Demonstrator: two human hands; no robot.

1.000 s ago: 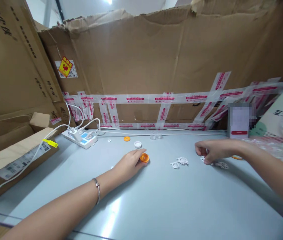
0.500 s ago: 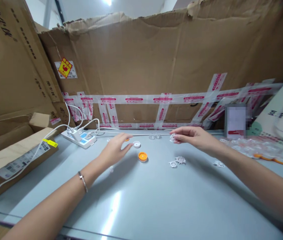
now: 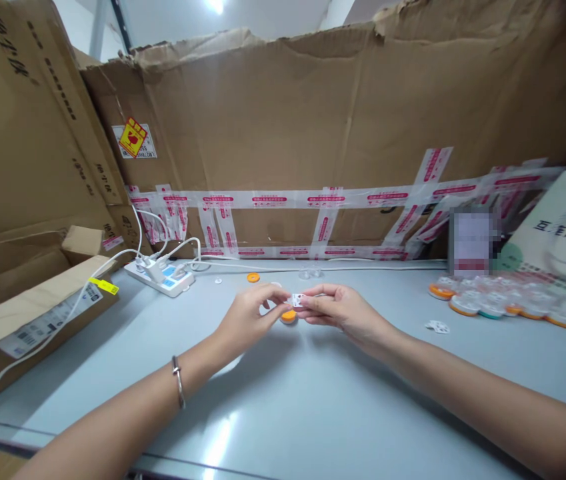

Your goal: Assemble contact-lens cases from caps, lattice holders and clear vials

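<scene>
My left hand (image 3: 255, 310) and my right hand (image 3: 345, 310) meet above the table, closed with their fingertips on a small white piece with dark openings (image 3: 297, 301). My left thumb and fingers pinch its left edge, my right ones its right side. Just beneath the fingertips is an orange-rimmed round cap (image 3: 289, 317), partly covered. A white round part (image 3: 276, 285) shows only in part behind my left fingers. Beyond them lies an orange ring (image 3: 253, 277). White cut-out pieces (image 3: 437, 327) rest to the right of my right forearm.
Clear domed parts (image 3: 311, 273) stand near the back edge. Several clear-topped round items with coloured rims (image 3: 507, 300) cluster at right, by a blurred upright box (image 3: 471, 243). A power strip (image 3: 163, 277) with cables and an open carton (image 3: 37, 307) occupy the left; a large cardboard wall (image 3: 287, 133) closes the back.
My right hand has moved left and down with a white piece, and my left hand has come right to meet it. The white pieces at centre right no longer show; my right hand covers that spot.
</scene>
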